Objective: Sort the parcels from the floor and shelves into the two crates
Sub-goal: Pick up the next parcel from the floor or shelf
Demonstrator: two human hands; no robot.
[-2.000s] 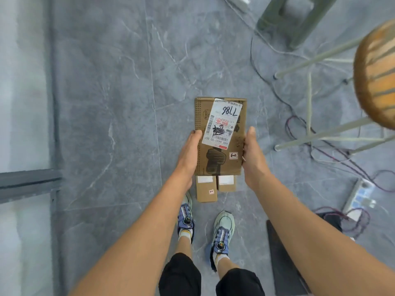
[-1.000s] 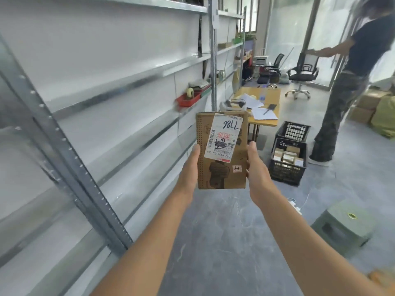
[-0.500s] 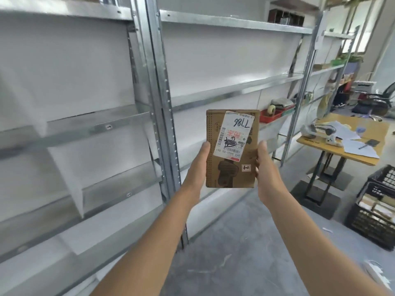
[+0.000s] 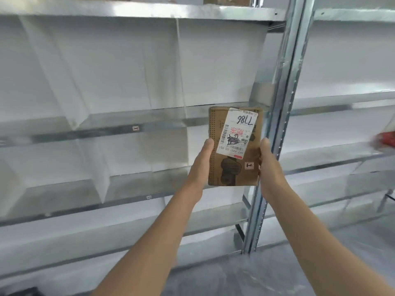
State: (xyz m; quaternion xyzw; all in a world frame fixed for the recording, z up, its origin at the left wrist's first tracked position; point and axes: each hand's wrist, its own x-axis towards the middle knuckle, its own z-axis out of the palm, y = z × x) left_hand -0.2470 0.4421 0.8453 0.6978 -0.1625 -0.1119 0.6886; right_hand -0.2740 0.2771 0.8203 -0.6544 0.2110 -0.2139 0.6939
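Both hands — left hand, right hand — clamp the flat brown cardboard parcel with its white label, held upright just before the grey metal shelf rack.

From my seat, a galvanised steel upright with a row of small holes runs top to bottom, right of centre. A white back panel fills the bay to its left, and a white divider stands lower down on the left. Two small tags sit on the metal edges: an upper tag and a lower tag. At the far right is a red thing, too blurred for me to name, with a thin dark leg below it. A dark shape fills the bottom-left corner; I can't identify it.
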